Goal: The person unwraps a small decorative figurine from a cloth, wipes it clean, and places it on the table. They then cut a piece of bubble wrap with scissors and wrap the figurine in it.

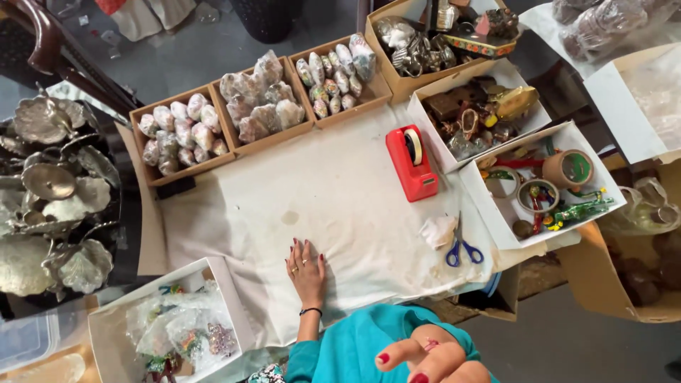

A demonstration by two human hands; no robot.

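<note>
White-clothed surface (340, 198), boxes ringing a bare middle for working room. Left hand (306, 266) flat, released, pressing cloth; right hand (425, 358) raised, loosely curled, holding nothing.

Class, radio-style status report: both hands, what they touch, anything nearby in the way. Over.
Left hand flat on white cloth, holding nothing. Right hand raised near camera, empty, fingers curled. Blue scissors and red tape dispenser lie apart to the right.

Stained white cloth (340, 191), spread flat

open cloth (340, 191) centre, boxes (262, 106) ringing edges
</note>
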